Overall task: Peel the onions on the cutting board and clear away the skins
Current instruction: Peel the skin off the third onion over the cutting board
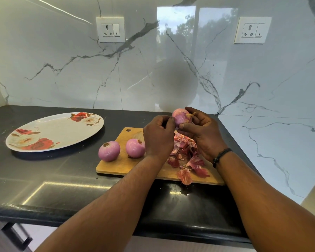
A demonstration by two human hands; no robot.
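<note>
A wooden cutting board [120, 164] lies on the black counter. Two peeled pink onions sit on its left part, one at the left edge [109, 151] and one beside it [135, 148]. My right hand [203, 132] holds a third onion [182, 118] above the board, fingers curled round it. My left hand [159, 136] has its fingers curled against the onion's left side, pinching at its skin. A pile of reddish onion skins [186, 160] covers the board's right part under my hands.
A floral plate [55, 131] rests on the counter to the left of the board. The marble wall stands close behind and to the right. The counter's front edge [98, 218] runs below my forearms. A drawer handle [16, 235] shows at bottom left.
</note>
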